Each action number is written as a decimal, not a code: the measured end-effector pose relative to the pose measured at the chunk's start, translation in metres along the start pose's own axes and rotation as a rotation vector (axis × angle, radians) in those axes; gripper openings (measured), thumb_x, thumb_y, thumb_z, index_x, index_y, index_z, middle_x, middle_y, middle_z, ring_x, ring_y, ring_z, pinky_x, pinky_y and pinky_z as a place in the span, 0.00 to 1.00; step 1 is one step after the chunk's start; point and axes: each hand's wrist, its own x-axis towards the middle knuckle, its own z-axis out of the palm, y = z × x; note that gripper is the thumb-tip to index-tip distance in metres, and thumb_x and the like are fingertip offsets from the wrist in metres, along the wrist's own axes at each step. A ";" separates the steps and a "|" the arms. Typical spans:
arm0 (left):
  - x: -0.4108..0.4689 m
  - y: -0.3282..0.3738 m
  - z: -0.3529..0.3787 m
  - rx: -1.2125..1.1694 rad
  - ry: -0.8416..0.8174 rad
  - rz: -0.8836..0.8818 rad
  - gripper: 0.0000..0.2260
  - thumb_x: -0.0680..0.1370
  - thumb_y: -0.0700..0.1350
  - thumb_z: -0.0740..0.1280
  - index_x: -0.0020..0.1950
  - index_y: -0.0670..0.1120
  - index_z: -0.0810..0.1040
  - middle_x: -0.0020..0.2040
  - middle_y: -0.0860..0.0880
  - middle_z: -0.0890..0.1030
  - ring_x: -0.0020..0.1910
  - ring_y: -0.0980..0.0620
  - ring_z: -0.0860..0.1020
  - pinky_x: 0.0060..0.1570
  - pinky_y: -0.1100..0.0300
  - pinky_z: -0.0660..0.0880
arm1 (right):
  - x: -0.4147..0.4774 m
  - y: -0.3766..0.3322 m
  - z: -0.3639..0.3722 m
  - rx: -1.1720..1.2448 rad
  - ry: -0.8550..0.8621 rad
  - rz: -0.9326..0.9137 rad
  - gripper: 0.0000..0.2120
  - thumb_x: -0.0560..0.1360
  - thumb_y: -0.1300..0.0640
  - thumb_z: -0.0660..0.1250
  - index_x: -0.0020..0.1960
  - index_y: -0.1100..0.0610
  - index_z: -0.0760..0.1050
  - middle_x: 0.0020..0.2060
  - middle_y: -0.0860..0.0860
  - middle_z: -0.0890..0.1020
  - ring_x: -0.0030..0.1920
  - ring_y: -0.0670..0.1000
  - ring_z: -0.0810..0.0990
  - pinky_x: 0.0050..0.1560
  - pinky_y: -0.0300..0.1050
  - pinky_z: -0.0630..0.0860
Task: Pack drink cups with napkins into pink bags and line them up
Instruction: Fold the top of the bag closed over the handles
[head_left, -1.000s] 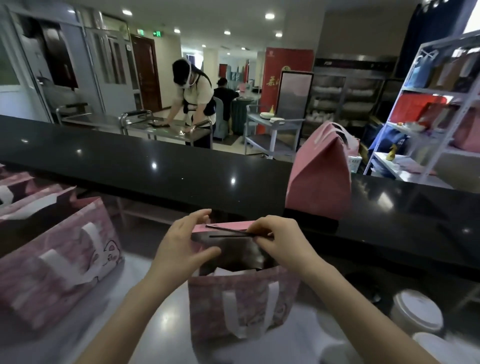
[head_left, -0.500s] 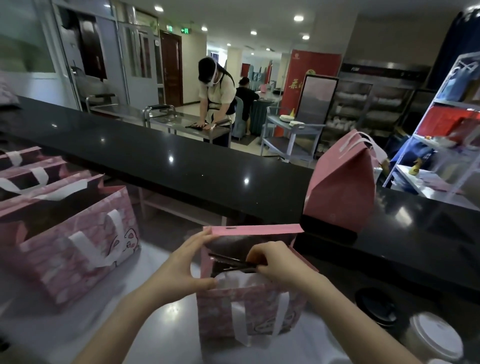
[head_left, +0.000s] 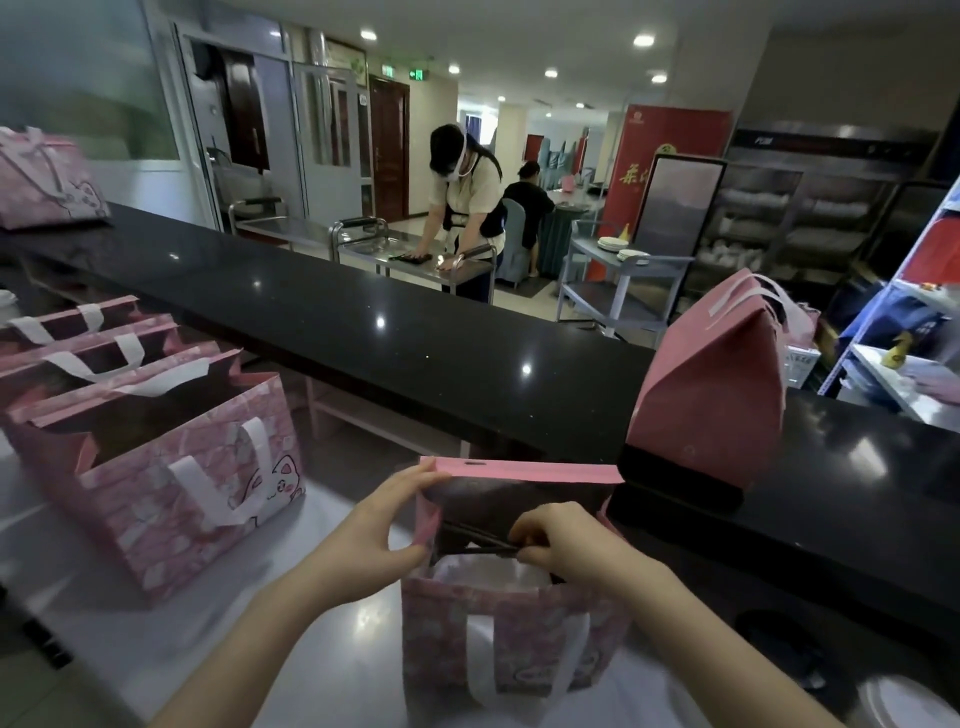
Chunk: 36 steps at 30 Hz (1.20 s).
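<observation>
Holding the pink bag (head_left: 514, 639) open, left hand (head_left: 374, 535) pinching its left rim, right hand (head_left: 566, 545) pinching its dark inner strip (head_left: 475, 540).

Open bag (head_left: 514, 649) sits front and centre on the table (head_left: 322, 639), row of bags (head_left: 171, 467) to its left, closed bag (head_left: 706, 395) behind-right up on the raised ledge (head_left: 415, 338).
</observation>
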 end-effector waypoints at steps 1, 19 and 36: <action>0.002 0.002 0.002 -0.003 0.021 0.001 0.28 0.76 0.43 0.68 0.70 0.65 0.64 0.73 0.69 0.58 0.72 0.70 0.57 0.68 0.68 0.59 | 0.001 -0.001 0.001 0.007 0.008 -0.018 0.14 0.74 0.52 0.69 0.60 0.49 0.78 0.50 0.47 0.78 0.51 0.49 0.78 0.47 0.38 0.72; 0.054 0.005 -0.005 0.194 -0.107 -0.106 0.54 0.61 0.57 0.80 0.76 0.65 0.46 0.78 0.60 0.46 0.77 0.57 0.41 0.75 0.48 0.53 | -0.007 0.040 -0.041 -0.061 0.369 -0.042 0.18 0.74 0.53 0.69 0.64 0.50 0.76 0.63 0.46 0.76 0.63 0.49 0.74 0.66 0.47 0.69; 0.059 -0.001 0.022 0.134 0.199 -0.004 0.21 0.64 0.41 0.78 0.52 0.56 0.75 0.47 0.57 0.79 0.47 0.59 0.78 0.44 0.67 0.74 | -0.049 0.061 -0.028 -0.061 0.320 -0.097 0.22 0.69 0.62 0.70 0.57 0.44 0.68 0.52 0.39 0.73 0.52 0.44 0.72 0.51 0.42 0.73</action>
